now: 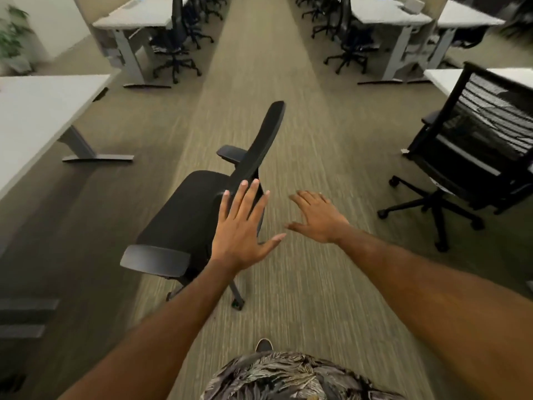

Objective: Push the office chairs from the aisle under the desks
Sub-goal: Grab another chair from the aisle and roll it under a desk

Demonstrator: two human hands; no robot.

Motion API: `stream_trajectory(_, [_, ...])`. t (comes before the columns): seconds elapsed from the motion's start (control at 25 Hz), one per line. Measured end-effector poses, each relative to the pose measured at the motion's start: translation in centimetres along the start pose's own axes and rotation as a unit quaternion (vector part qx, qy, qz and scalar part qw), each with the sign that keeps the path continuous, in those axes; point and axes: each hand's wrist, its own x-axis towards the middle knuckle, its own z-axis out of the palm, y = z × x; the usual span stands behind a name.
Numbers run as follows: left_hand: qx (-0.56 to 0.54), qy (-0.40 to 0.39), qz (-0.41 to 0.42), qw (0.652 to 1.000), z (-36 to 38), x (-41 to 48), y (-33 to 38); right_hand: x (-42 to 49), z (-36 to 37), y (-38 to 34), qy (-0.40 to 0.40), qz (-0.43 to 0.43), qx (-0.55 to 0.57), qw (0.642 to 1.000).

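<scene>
A black office chair [187, 215] stands in the carpeted aisle, its seat facing left toward the white desk [37, 111] and its backrest edge-on to me. My left hand [242, 226] is flat and open, fingers spread, in front of the lower backrest; I cannot tell whether it touches. To its right, my right hand [317, 217] hovers over the carpet with fingers apart, holding nothing. A second black chair with a mesh back [476, 145] stands at the right, beside another white desk [444, 77].
Further desks [138, 15] with black chairs tucked beneath line both sides of the aisle ahead. A desk's grey foot [95, 157] rests on the floor left of the near chair. A potted plant [11, 33] is at the far left. My shoe [264, 345] shows below.
</scene>
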Motion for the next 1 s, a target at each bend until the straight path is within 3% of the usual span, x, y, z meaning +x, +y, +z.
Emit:
stream_trajectory(0.12, [0.001, 0.025, -0.022, 0.999, -0.5, 5.4, -0.9, 5.3, -4.3, 1.2, 0.032, -0.024, -0.004, 0.999])
stream_trajectory(0.36, [0.003, -0.09, -0.193, 0.977, 0.0, 12.8, -3.7, 14.7, -8.8, 3.0, 0.086, -0.058, -0.008, 0.995])
stream_trajectory(0.68, [-0.019, -0.153, -0.382, 0.911, 3.2, 15.9, -3.0, 27.5, -11.3, 7.5, 0.035, -0.193, -0.05, 0.979])
stream_trajectory(0.84, [0.044, -0.14, -0.417, 0.897, 3.1, 16.3, -3.2, 30.3, -11.0, 8.2, 0.017, -0.237, -0.051, 0.97])
stream_trajectory(1.0, [0.013, -0.13, -0.475, 0.87, 2.5, 17.3, -4.9, 32.4, -11.9, 7.5, 0.009, -0.274, -0.05, 0.96])
